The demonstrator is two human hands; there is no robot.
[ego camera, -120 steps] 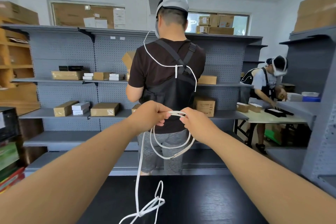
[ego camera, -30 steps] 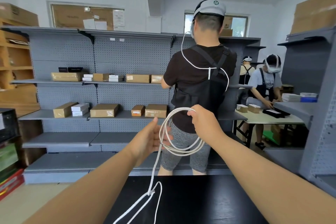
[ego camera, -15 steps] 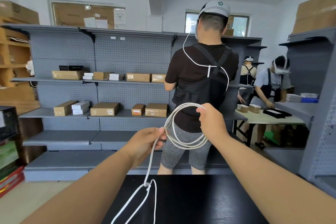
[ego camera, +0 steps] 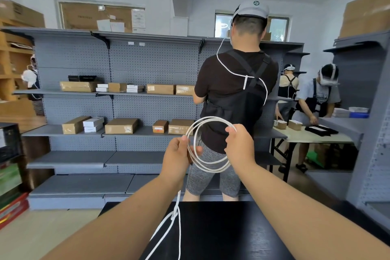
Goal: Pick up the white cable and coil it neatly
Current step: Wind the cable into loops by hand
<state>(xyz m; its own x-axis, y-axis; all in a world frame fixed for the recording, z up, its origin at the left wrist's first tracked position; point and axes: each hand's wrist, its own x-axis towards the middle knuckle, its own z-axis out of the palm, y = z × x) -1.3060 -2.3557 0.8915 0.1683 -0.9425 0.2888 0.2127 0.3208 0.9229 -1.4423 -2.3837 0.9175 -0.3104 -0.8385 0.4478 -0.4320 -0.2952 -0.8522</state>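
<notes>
The white cable (ego camera: 207,164) forms a round coil of about three loops, held up in front of me at chest height. My right hand (ego camera: 239,145) grips the coil at its upper right side. My left hand (ego camera: 178,156) holds the coil's left side, with the cable running through its fingers. From the left hand the loose rest of the cable hangs down, with a knot-like tangle low down, to the black table (ego camera: 221,230) and out of the frame's bottom edge.
A person in a black shirt (ego camera: 234,99) stands with their back to me just beyond the table. Grey pegboard shelving (ego camera: 126,95) with cardboard boxes runs behind. Other people work at a pale table (ego camera: 310,137) on the right. A grey shelf unit (ego camera: 369,112) stands close right.
The coil has gained a loop and grown rounder. My left hand has risen to the coil's left side, drawing the hanging cable up off the table. The person ahead shifted slightly.
</notes>
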